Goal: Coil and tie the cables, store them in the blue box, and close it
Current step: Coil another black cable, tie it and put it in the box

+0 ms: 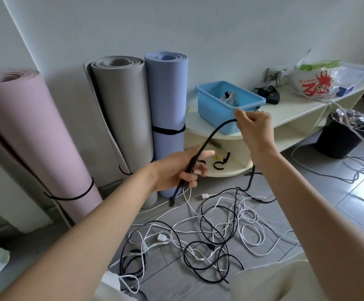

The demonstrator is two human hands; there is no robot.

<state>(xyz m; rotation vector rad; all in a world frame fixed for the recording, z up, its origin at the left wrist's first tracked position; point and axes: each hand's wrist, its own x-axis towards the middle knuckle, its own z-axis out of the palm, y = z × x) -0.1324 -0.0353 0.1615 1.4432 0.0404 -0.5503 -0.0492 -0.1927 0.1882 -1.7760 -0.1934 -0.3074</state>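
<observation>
A thick black cable (pixel 209 137) arcs between my two hands above the floor. My left hand (pixel 176 170) grips its lower part, with the plug end hanging below the fist. My right hand (pixel 253 129) pinches the cable higher up, just in front of the blue box (pixel 211 109). The box stands open on the low white shelf (pixel 291 111) and holds a coiled grey cable (pixel 228 97) with a black tie. Black and white cables (pixel 215 231) lie tangled on the tiled floor. Loose black ties (pixel 221 161) rest on the shelf's lower level.
Three rolled mats, pink (pixel 33 135), grey (pixel 122 109) and blue (pixel 168 101), lean on the wall at left. A black adapter (pixel 269 93), a plastic bag (pixel 315 81) and a clear tub (pixel 359 74) sit on the shelf. A black bucket (pixel 337 137) stands right.
</observation>
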